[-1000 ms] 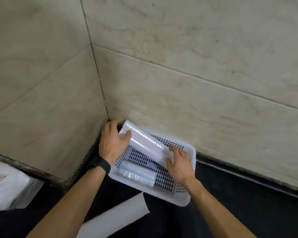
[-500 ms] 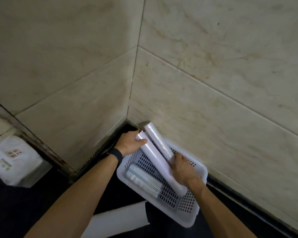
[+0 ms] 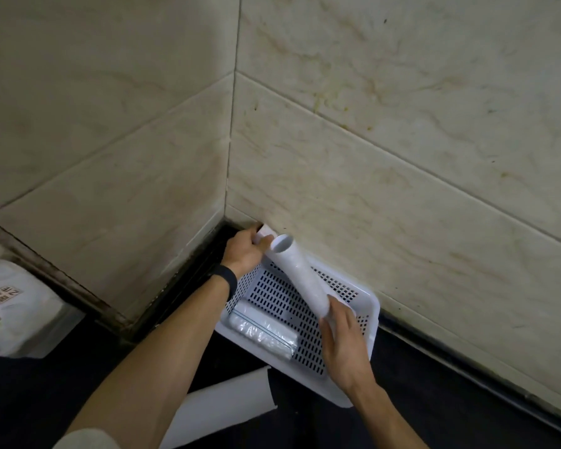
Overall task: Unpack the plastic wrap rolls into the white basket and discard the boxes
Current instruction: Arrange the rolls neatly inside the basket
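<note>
A white perforated basket point(image 3: 368, 345) sits on the dark floor in the corner of two tiled walls. One wrapped plastic wrap roll point(image 3: 262, 332) lies inside it at the near left. My right hand point(image 3: 344, 346) grips the lower end of a white tube box point(image 3: 300, 277), which slants up over the basket with its open mouth facing me. My left hand point(image 3: 244, 251) is closed on the end of another plastic wrap roll point(image 3: 263, 235) beside that mouth, against the wall. The rest of this roll is hidden behind the tube and hand.
A second white tube box point(image 3: 224, 408) lies on the floor just in front of the basket, between my forearms. A white printed package point(image 3: 12, 307) rests at the far left beyond a wall edge. Tiled walls close in behind and to the left.
The white tube has tipped up steeper, and its open mouth now faces me. The shiny roll beside it is now mostly hidden. The view has shifted so the basket sits lower and further right.
</note>
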The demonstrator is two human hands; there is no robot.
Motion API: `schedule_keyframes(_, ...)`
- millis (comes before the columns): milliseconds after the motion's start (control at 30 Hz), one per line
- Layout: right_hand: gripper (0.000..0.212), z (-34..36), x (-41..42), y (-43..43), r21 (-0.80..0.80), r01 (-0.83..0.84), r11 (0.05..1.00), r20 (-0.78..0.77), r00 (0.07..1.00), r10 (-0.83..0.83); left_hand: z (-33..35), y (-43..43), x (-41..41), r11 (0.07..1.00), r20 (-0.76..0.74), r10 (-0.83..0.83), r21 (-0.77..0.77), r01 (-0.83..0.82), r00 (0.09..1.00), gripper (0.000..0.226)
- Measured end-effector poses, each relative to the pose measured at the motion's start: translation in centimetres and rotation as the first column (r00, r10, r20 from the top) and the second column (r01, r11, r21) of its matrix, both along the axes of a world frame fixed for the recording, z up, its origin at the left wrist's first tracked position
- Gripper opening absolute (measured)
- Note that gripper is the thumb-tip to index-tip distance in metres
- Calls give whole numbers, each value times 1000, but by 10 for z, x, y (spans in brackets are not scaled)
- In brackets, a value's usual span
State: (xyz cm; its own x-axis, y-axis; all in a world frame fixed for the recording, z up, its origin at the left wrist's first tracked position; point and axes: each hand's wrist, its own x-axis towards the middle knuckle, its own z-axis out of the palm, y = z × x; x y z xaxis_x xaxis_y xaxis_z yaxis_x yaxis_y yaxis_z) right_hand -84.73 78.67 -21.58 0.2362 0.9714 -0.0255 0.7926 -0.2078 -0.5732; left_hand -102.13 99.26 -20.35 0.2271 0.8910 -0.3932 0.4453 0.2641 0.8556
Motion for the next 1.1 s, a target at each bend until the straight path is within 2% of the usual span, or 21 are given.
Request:
schedule_keyframes(67,43,-15,-2,8,-86,13,996,93,996,-5,0,2,-6,998,40,-23,-52,26,999,55)
schedule_keyframes(133,45,-23,-4,20,-161,62,985,171,985,-34,0,4,-14,988,101,38,-151,-23,994,66)
schedule_keyframes(233,51,-27,-11,35,-206,76,976,285,958,-15,0,1,-25,969,237,128,-237,-71,963,57)
schedule_keyframes(300,59,-28,-15,36,-199,50,979,344,939,22,-1,-5,-31,977,270,75,-210,-17,960,44)
schedule_keyframes(367,74,-33,-16,30,-185,32,982,410,911,48,-7,-6,-34,992,275,-12,-120,47,961,49)
schedule_keyframes(467,103,-42,-8,15,-199,19,980,458,886,76,-14,-9,-35,994,128,-108,-1,109,986,59)
schedule_keyframes(533,110,-48,2,9,-208,42,977,480,875,65,-19,-13,-35,992,61,-117,47,115,991,59)
schedule_keyframes(667,100,-51,24,6,-273,142,951,603,796,54,-24,-19,-33,989,-10,-104,109,105,994,58)
schedule_keyframes(767,89,-50,28,5,-330,141,933,578,812,81,-27,-22,-30,985,-49,-90,141,96,995,58)
schedule_keyframes(900,94,-56,25,-2,-306,104,946,561,823,91,-29,-25,-29,980,-92,-80,176,95,993,57)
schedule_keyframes(967,88,-48,23,-1,-339,110,934,536,839,95,-24,-26,-29,973,-118,-92,200,115,989,57)
schedule_keyframes(1100,75,-31,20,9,-385,148,911,462,885,51,-13,-31,-35,981,-118,-101,152,119,988,69)
